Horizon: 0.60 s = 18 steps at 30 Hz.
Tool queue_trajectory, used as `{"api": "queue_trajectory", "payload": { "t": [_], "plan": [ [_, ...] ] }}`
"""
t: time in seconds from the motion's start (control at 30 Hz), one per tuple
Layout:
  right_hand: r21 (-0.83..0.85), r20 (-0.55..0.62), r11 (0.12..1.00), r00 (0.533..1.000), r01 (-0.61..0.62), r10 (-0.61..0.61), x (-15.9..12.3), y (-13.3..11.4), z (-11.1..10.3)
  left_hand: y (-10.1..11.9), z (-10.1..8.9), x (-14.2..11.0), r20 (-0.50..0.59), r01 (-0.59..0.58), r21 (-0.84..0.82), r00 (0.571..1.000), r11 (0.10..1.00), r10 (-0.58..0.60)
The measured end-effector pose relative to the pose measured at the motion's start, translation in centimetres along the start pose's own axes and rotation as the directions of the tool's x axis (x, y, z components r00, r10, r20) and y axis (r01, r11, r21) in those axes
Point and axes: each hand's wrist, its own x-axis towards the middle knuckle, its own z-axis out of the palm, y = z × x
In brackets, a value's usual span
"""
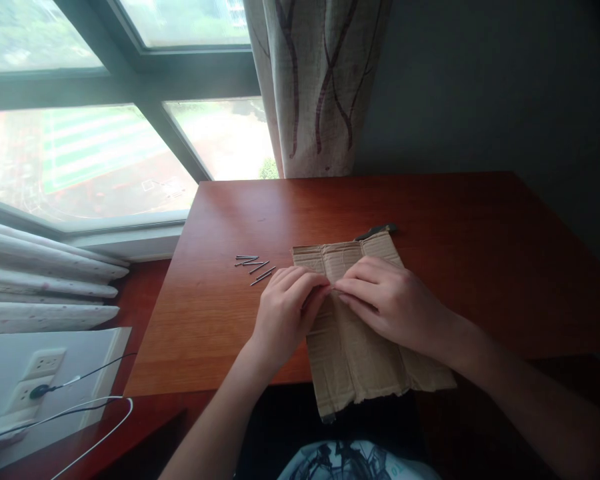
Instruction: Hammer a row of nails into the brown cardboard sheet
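Note:
A creased piece of brown cardboard (pixel 353 360) lies on the wooden table and juts out past its front edge. Above it, the fingertips of both hands meet in a pinch. My left hand (pixel 293 303) is closed at the cardboard's left side, thumb and fingers pressed together. Coming in from the right, my right hand (pixel 383 293) is closed as well, its fingertips touching or nearly touching those of the left. Whatever is between them is too small and hidden to name. Several loose metal nails (pixel 259 267) lie just left of my left hand.
A dark object (pixel 377 231) pokes out from beneath the cardboard's far edge. The wooden table (pixel 455 213) reaches back to a wall and a hanging curtain (pixel 320 87). To the left are a window and a socket with a plug (pixel 39 391) and cables.

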Motion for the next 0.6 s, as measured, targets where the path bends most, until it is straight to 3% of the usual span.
{"api": "queue_trajectory", "payload": {
  "t": [0.4, 0.6],
  "plan": [
    [0.002, 0.02, 0.998, 0.998, -0.066, 0.066, 0.41, 0.1, 0.84, 0.1, 0.3, 0.09, -0.033, 0.045, -0.056, 0.998, 0.997, -0.046],
    [0.066, -0.015, 0.996, 0.998, -0.056, 0.058, 0.34, 0.02, 0.7, 0.33, -0.21, -0.36, -0.15, 0.046, -0.126, 0.987, 0.991, -0.065]
  ]
}}
